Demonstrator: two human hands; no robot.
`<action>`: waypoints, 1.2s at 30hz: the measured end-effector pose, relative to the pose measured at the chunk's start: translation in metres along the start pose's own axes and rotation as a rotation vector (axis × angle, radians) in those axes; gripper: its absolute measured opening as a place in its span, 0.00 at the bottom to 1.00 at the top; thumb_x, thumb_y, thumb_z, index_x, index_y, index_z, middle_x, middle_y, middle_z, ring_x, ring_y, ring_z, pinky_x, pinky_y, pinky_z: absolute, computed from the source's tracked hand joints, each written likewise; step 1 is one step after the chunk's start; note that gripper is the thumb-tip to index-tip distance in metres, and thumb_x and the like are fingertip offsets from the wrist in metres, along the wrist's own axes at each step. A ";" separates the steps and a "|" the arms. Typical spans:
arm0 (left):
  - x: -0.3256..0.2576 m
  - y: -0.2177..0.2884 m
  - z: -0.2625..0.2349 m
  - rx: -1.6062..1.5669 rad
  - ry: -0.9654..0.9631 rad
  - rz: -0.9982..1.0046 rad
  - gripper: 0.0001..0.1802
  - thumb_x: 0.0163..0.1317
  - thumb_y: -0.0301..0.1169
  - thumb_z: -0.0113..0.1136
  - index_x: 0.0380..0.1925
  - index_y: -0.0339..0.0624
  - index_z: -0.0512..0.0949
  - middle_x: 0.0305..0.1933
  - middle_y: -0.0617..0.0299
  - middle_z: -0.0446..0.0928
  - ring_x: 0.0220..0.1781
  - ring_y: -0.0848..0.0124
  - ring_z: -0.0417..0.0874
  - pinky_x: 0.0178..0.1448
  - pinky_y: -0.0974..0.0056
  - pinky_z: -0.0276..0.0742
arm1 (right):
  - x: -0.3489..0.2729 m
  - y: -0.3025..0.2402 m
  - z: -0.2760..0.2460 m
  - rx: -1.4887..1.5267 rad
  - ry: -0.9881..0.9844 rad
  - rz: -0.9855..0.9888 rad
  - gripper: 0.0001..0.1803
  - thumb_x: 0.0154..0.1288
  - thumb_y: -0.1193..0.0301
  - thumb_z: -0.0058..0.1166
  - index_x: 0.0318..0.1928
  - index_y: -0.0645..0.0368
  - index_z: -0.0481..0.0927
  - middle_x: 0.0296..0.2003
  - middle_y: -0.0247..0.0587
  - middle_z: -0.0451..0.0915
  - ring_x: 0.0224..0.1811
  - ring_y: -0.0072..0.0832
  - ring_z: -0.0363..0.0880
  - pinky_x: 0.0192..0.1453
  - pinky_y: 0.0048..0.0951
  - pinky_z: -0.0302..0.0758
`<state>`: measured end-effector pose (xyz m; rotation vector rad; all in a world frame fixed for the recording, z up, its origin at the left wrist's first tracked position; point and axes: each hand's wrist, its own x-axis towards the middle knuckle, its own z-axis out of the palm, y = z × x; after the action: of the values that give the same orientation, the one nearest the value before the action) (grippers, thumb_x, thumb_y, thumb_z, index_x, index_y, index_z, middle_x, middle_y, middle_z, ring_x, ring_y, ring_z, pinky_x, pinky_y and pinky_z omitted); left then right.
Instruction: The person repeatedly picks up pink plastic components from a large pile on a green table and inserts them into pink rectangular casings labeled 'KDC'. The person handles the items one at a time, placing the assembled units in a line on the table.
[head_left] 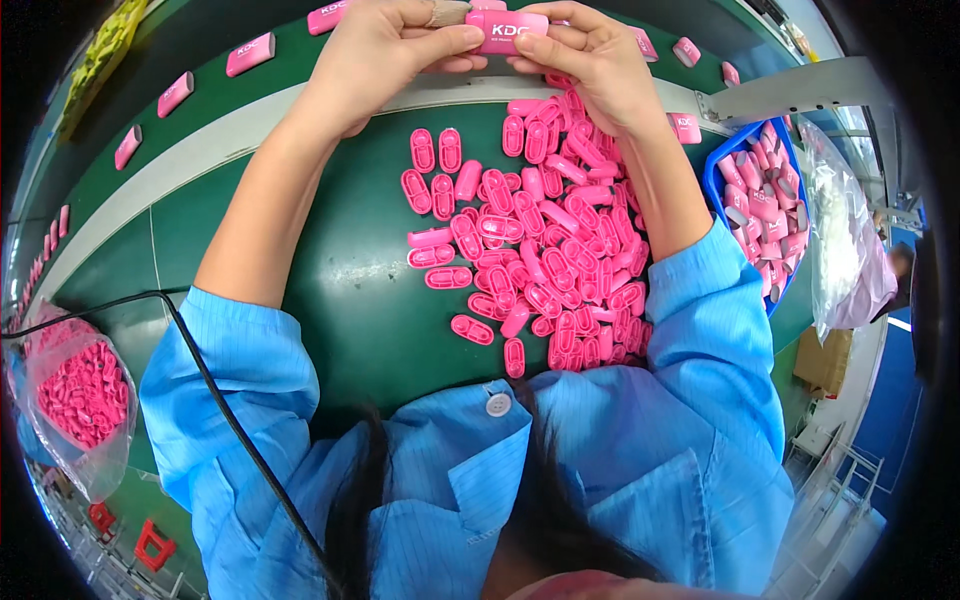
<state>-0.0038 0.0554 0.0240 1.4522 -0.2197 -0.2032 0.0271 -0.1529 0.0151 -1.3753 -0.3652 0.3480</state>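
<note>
1. Head view: left hand [385,55] and right hand [590,60] pinch one pink case [508,30] between fingertips, at the top edge.
2. Right forearm hides part of the pile of pink caps [545,240].
3. Blue bin [765,205] is partly cut off.

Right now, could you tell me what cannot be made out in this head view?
- Pink case: its ends, covered by the left hand and right hand.
- Blue bin: its far side, lost in the dark rim.
- Clear bag: pink pieces inside too small to tell apart.
</note>
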 end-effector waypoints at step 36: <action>-0.100 0.005 -0.006 1.076 -0.011 0.424 0.39 0.48 0.45 0.68 0.60 0.44 0.67 0.65 0.45 0.62 0.66 0.48 0.62 0.67 0.51 0.60 | 0.073 0.008 0.045 -1.464 -0.076 -0.335 0.33 0.47 0.51 0.63 0.54 0.52 0.75 0.62 0.47 0.64 0.67 0.49 0.52 0.65 0.54 0.53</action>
<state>-0.0988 0.0888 0.0260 2.4117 -0.7099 0.3121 0.0717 -0.0792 0.0181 -2.6583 -1.0049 -0.2491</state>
